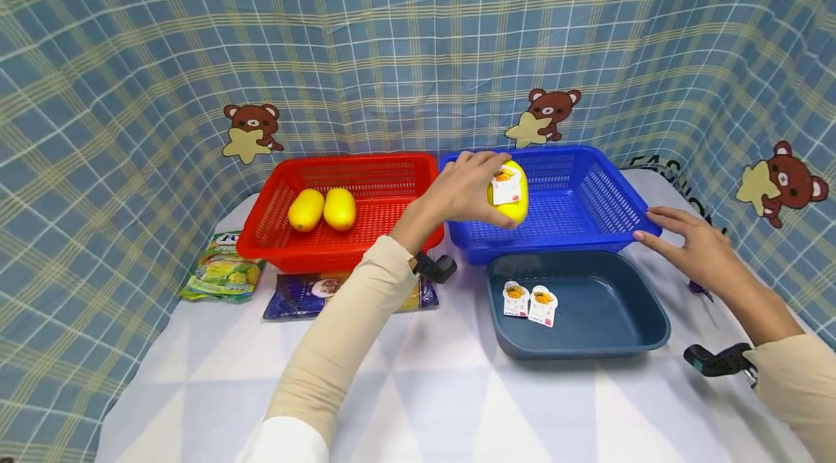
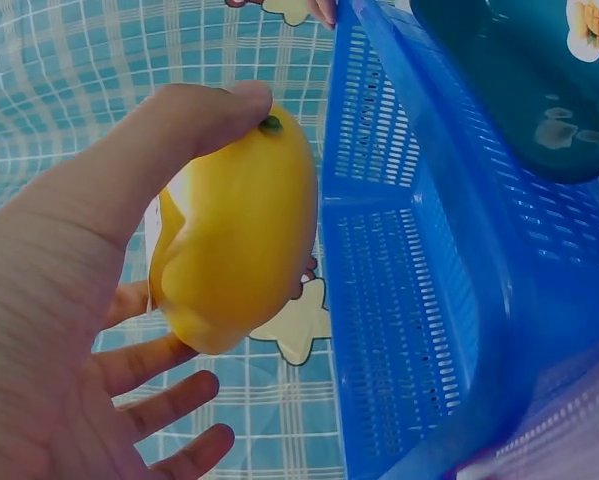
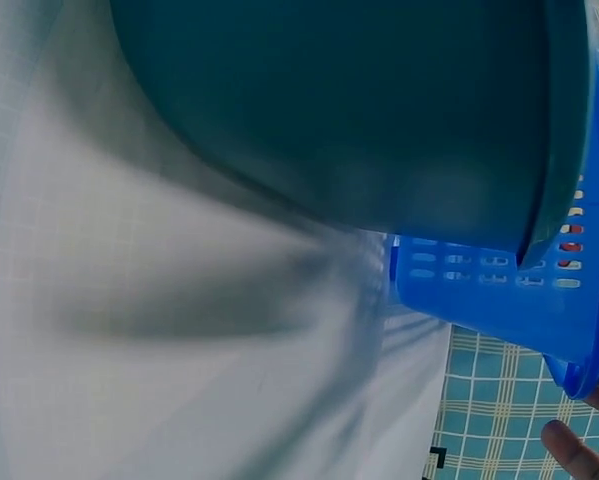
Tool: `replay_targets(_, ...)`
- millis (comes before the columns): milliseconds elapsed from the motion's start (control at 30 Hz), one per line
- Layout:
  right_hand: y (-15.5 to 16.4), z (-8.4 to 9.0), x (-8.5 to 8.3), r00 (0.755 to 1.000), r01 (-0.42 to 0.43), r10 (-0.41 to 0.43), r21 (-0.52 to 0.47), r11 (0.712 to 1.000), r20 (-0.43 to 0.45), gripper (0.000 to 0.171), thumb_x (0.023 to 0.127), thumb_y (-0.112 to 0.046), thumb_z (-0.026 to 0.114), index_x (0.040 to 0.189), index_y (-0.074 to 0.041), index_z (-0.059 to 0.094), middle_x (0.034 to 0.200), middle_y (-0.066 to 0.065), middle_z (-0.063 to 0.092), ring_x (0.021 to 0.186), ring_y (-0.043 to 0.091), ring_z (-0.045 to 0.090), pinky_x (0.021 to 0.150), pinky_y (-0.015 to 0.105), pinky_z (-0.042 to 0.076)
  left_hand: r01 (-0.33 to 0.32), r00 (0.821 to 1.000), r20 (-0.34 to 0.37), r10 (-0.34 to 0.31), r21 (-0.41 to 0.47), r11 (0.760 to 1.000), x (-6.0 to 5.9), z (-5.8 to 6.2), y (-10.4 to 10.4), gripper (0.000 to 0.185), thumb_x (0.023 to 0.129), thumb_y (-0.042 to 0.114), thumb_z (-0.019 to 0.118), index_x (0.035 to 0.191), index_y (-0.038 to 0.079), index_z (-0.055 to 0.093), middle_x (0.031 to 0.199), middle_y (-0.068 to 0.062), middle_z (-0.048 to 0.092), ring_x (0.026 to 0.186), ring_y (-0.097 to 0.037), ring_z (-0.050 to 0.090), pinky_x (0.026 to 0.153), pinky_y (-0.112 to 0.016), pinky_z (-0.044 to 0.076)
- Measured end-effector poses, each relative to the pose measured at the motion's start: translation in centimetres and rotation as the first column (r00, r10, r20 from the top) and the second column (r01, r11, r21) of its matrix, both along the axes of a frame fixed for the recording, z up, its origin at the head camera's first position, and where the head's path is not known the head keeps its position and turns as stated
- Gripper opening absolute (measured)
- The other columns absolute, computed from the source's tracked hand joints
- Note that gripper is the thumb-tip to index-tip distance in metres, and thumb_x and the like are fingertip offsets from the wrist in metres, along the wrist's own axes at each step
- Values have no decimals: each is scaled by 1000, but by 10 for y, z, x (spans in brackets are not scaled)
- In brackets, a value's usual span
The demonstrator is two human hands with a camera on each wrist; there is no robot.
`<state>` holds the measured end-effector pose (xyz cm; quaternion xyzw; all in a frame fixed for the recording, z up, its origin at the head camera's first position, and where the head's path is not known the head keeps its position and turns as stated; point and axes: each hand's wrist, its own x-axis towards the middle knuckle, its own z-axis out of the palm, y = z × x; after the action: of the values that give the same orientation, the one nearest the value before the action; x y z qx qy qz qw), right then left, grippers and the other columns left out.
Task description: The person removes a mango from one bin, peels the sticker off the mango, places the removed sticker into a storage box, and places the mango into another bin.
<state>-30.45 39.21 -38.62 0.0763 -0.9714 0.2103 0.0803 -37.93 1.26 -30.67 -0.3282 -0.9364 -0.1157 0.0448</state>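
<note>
red basket (image 1: 366, 173), blue basket (image 1: 588, 194), yellow mango (image 1: 512, 194)

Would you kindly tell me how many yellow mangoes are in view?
3: two lie side by side in the red basket, at and; the left hand holds a third mango over the blue basket.

A white worktop (image 1: 418, 398) with faint triangle patterning, enclosed behind and on both sides by a blue-and-cream plaid cloth backdrop (image 1: 392, 35) bearing brown bear stickers (image 1: 251, 130) holding stars.

blue basket (image 1: 607, 194): perforated glossy plastic
tray (image 1: 627, 318): smooth matt plastic
mango (image 2: 239, 240): smooth, waxy
backdrop (image 1: 392, 35): checked cloth
</note>
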Motion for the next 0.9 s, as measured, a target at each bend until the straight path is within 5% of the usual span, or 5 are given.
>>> replay_targets(900,0,-3,3,1000,8,-8,-18,1000,9,70,101,-42,59,148,6,39,149,35,32,135,62,22,101,81,10,55,997,-53,-51,79,995,62,-1,-63,105,70,63,79,155,20,35,153,-3,40,129,-23,38,98,-38,40)
